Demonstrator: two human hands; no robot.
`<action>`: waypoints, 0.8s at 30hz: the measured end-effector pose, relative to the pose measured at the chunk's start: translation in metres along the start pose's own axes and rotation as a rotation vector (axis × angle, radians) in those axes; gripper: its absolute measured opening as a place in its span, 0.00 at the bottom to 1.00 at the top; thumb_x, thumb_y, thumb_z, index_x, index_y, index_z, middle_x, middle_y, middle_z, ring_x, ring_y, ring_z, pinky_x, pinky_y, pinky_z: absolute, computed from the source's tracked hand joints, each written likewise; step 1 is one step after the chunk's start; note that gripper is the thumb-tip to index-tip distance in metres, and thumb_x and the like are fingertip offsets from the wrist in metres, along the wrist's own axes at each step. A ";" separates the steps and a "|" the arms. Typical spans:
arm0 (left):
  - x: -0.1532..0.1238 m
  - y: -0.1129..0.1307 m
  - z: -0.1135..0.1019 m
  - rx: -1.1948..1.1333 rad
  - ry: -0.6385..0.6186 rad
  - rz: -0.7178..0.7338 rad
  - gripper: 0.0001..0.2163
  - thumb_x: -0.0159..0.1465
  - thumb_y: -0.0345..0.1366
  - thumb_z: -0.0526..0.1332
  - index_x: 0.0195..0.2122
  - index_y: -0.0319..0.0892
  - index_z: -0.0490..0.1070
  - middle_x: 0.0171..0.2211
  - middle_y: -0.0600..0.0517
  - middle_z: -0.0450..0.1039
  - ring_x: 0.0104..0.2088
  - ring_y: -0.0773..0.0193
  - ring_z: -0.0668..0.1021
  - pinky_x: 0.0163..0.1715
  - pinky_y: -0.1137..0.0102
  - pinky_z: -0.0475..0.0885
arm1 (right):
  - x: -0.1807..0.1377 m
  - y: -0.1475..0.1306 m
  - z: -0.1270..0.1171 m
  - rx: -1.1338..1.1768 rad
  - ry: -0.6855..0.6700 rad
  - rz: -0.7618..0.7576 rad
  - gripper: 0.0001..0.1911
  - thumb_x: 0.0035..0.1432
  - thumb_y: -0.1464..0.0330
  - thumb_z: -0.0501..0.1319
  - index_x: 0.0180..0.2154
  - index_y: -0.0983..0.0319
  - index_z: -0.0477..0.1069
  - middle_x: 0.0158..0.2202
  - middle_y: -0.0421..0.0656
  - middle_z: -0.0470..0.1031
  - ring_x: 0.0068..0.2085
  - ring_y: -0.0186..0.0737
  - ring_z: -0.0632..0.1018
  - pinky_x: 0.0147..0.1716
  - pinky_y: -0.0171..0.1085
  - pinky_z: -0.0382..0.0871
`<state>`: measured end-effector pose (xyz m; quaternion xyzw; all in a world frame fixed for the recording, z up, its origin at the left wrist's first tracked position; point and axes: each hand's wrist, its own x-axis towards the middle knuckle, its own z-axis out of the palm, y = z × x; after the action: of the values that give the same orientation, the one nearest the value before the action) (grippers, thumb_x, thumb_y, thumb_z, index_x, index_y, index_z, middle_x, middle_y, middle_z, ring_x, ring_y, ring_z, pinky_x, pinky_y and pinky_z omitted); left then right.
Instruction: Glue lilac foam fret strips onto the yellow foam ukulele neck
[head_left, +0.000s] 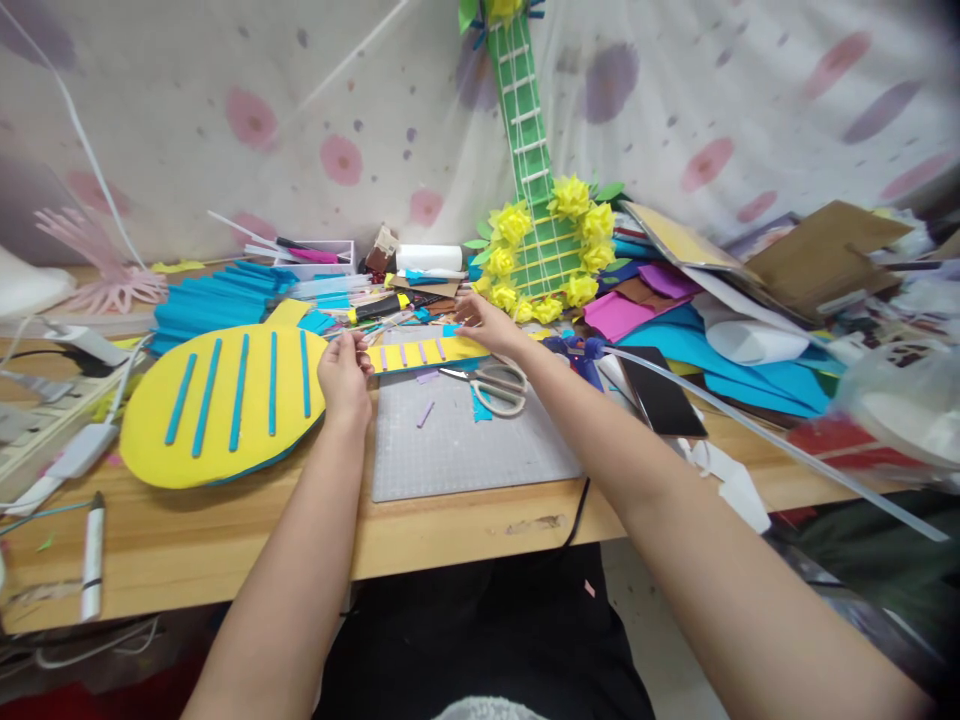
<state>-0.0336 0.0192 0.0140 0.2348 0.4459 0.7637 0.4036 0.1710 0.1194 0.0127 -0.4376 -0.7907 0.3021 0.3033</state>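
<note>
A yellow paper craft guitar (217, 380) with blue strips across its round body lies at the left of the table. Its neck (412, 355) points right and carries several short purple strips. Where the neck meets the body, my left hand (345, 375) is closed on it in a pinch. My right hand (487, 325) is over the neck farther right, fingers bent and drawn together; whatever is between them is too small to make out. Below the neck, scissors (495, 385) rest on a grey cutting mat (442, 465), near a loose purple strip (425, 414).
A green craft guitar (534, 150) with yellow flowers leans at the back. A glue gun (581, 352) with a long clear stick lies right of the mat, beside a black phone (660, 390). Coloured paper (757, 365) is piled right; a marker (93, 555) lies left.
</note>
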 end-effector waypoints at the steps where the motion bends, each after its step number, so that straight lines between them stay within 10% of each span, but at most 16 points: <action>1: 0.002 0.000 0.001 0.057 -0.015 0.071 0.10 0.57 0.40 0.60 0.24 0.39 0.68 0.19 0.57 0.63 0.15 0.77 0.62 0.15 0.80 0.57 | -0.005 0.004 0.003 0.042 0.064 0.014 0.15 0.49 0.71 0.60 0.40 0.63 0.61 0.40 0.44 0.73 0.35 0.32 0.73 0.37 0.35 0.67; 5: 0.015 -0.005 0.007 0.488 -0.282 0.308 0.08 0.49 0.37 0.66 0.29 0.41 0.71 0.27 0.53 0.70 0.27 0.70 0.71 0.30 0.76 0.66 | -0.019 0.008 0.020 0.137 0.107 0.010 0.15 0.47 0.69 0.60 0.39 0.62 0.62 0.41 0.43 0.72 0.34 0.31 0.72 0.36 0.35 0.67; 11: 0.029 -0.014 0.026 1.257 -0.773 0.407 0.34 0.37 0.37 0.72 0.48 0.42 0.67 0.47 0.43 0.70 0.50 0.49 0.70 0.49 0.60 0.61 | -0.020 0.004 0.035 0.113 0.017 -0.050 0.20 0.45 0.70 0.62 0.42 0.62 0.62 0.45 0.43 0.69 0.33 0.31 0.70 0.37 0.36 0.67; 24: 0.019 -0.038 0.018 1.432 -0.639 0.542 0.28 0.45 0.37 0.68 0.48 0.43 0.64 0.43 0.41 0.73 0.52 0.45 0.68 0.55 0.51 0.45 | -0.019 0.011 0.043 -0.046 0.029 -0.076 0.14 0.50 0.70 0.60 0.41 0.61 0.64 0.41 0.40 0.72 0.30 0.30 0.69 0.33 0.33 0.63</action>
<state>-0.0160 0.0545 -0.0103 0.7400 0.6158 0.2624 0.0659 0.1527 0.0979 -0.0268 -0.4183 -0.8091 0.2660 0.3157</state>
